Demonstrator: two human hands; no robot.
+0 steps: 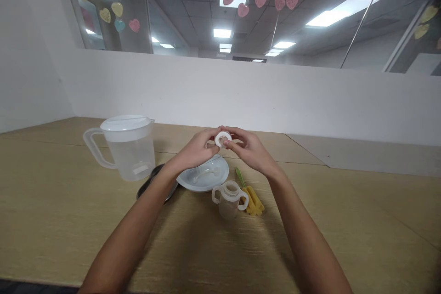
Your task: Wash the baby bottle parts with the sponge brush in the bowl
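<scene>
A small white bottle collar ring (pixel 218 137) is held up between both hands above the table. My left hand (pixel 201 148) grips its left side with the fingers closed. From the other side my right hand (pixel 246 147) holds it too, the thumb pressed at its opening. Below them stands an uncapped clear baby bottle (pixel 229 207) with two white handles, upright. Just behind the bottle sits a pale bowl (pixel 200 184) with a clear, thin item (pixel 203 174) in it, its kind hard to make out. A yellow sponge brush (pixel 253 200) with a green handle lies right of the bottle.
A large clear lidded pitcher (pixel 132 154) stands at the left on the wooden table (pixel 82 220). A dark tray or dish (pixel 151 179) is partly hidden behind my left forearm. The white wall (pixel 193 87) rises behind the table, with a window above it.
</scene>
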